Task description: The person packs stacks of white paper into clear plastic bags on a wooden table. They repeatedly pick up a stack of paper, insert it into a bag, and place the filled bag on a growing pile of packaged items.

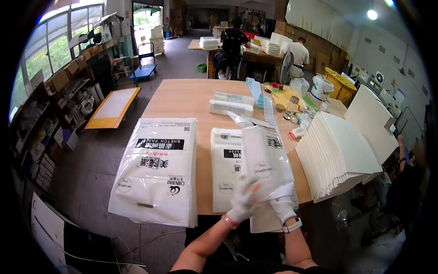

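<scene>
My left hand [245, 199], in a white glove and smeared by motion, is at the lower left corner of a clear printed plastic bag [262, 157]. Its finger pose cannot be read. My right hand [283, 208], also gloved, is closed at the right edge of white paper sheets [265, 220]; the bag's lower edge partly hides its fingers. The sheets stick out below the bag over the table's near edge. Under and left of this bag lies a pile of printed bags [224, 176]. Farther left is a larger stack of filled printed bags [157, 171].
A tall fanned stack of white paper [335, 155] stands at the right edge of the wooden table [178, 98]. Rolled plastic [230, 107], a glass jar [292, 105] and a white bucket [321, 86] sit farther back. Co-workers [232, 45] work behind; another person's arm shows at right.
</scene>
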The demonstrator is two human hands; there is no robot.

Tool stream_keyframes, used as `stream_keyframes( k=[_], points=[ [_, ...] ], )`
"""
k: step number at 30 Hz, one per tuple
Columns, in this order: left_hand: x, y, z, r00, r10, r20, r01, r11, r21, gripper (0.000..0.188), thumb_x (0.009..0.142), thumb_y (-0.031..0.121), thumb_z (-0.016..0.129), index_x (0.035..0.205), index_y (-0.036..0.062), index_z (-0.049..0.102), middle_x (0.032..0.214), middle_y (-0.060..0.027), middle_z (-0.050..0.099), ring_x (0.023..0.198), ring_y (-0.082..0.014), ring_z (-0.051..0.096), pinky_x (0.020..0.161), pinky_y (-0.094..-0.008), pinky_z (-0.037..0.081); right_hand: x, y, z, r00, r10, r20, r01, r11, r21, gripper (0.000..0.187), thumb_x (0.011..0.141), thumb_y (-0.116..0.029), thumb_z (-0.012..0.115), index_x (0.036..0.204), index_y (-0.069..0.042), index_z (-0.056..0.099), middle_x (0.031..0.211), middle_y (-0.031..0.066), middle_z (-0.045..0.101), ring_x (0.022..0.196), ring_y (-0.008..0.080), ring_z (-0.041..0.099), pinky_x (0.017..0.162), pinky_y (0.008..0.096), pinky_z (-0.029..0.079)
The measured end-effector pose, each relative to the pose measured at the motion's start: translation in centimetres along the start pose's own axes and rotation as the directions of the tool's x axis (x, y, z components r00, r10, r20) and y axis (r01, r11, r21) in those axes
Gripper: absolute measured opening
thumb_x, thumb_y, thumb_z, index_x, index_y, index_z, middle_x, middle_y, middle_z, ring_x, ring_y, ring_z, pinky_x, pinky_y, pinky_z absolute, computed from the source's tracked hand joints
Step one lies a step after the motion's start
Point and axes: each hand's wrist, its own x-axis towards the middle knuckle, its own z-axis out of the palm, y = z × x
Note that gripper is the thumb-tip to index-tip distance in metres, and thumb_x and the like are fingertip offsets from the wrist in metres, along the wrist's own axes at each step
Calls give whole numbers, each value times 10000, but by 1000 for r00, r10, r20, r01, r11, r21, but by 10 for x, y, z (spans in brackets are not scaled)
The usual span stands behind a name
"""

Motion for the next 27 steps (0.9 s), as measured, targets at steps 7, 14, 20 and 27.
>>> stream_keyframes(
  k=[7,14,20,27],
  points=[
    [-53,-44,14,919,-340,200,278,917,285,279,715,106,603,973,23,539,893,-178,583,779,-342,581,661,-444,477,-7,-19,-24,992,78,102,-88,990,106,549,720,-435,627,1140,-90,552,1140,142,568,1044,303,533,872,378,420],
    [-119,12,16,704,-557,441,442,830,342,175,797,243,528,782,69,514,703,-159,573,644,-364,569,556,-466,442,23,16,6,986,-56,-158,42,995,-86,454,724,-413,597,1044,-93,573,1056,130,592,954,324,559,819,405,437],
    [-177,-21,11,652,-687,319,634,726,267,377,844,361,432,759,67,653,686,-161,621,667,-357,603,592,-461,448,-5,37,79,931,-182,317,323,815,-481,385,727,-392,575,971,-94,586,995,120,606,895,338,572,784,423,447],
    [-225,-29,-1,440,-828,348,782,544,306,434,880,377,399,746,45,643,702,-174,619,701,-339,608,619,-407,461,-15,64,127,762,-581,287,645,722,-249,205,772,-255,567,891,-98,623,833,117,617,784,259,590,665,335,473]
  ],
)
